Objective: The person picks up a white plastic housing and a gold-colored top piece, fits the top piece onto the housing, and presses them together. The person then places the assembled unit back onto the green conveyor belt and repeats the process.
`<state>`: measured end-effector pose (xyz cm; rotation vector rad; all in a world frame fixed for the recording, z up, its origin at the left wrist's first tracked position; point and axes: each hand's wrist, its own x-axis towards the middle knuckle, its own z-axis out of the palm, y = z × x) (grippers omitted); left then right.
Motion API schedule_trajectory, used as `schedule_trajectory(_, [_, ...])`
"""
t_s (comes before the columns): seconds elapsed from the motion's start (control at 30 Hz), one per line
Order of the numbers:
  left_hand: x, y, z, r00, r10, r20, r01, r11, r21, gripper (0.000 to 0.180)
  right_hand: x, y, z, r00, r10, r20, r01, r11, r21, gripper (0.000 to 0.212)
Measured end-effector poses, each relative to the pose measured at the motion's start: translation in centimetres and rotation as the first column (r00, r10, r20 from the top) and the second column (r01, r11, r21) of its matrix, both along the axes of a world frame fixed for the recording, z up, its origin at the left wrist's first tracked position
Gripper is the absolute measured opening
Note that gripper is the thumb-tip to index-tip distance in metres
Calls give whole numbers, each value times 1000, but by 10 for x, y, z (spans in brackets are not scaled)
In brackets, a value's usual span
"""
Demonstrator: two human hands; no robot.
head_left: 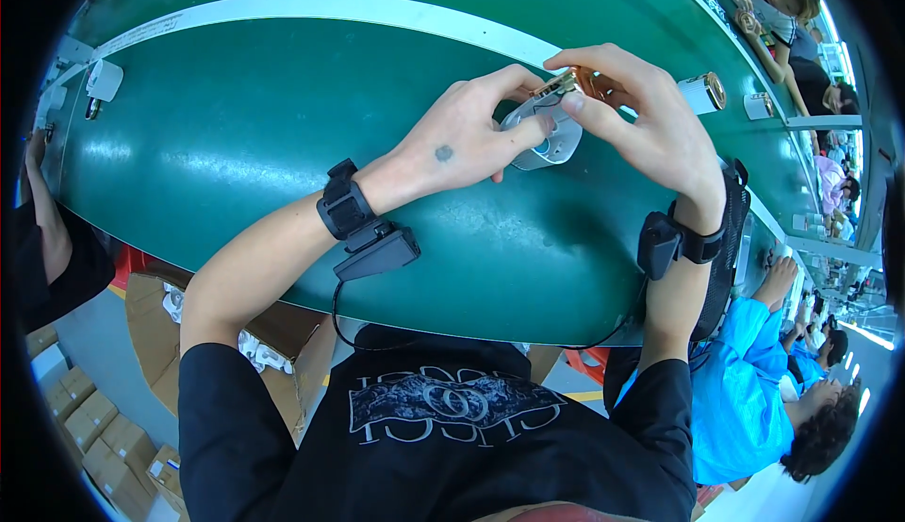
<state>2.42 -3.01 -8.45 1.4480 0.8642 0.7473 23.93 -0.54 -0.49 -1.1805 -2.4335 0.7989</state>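
Note:
My left hand (471,135) is closed around a white hollow plastic housing (563,145), its thumb reaching into the opening. In my right hand (650,112) a gold-and-copper coloured part (586,81) is gripped between thumb and fingers, right at the housing's upper edge. A thin dark wire shows between the two pieces. Whether the gold part touches the housing or sits slightly apart, I cannot tell. Both pieces are held over the green table (283,126).
On the table to the right stand a white cylinder with a gold end (702,95) and a smaller similar one (758,105). A white cup-shaped part (105,81) is at far left. A white strip (330,5) crosses the table. A co-worker in blue (745,399) sits close on the right.

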Motion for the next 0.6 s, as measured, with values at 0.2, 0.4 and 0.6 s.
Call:
schedule_trajectory(0.2, [0, -1, -8, 1000, -17, 21, 15, 996, 88, 45, 11, 3, 12, 999, 14, 48, -10, 996, -84, 37])
schedule_trajectory(0.4, [1, -3, -11, 1000, 19, -25, -14, 981, 194, 60, 9, 2, 16, 990, -104, 98, 122, 972, -202, 36])
schedule_trajectory(0.6, [4, -1, -8, 1000, 8, -30, -2, 984, 175, 62, 10, 6, 12, 982, -170, 84, 186, 953, -241, 35])
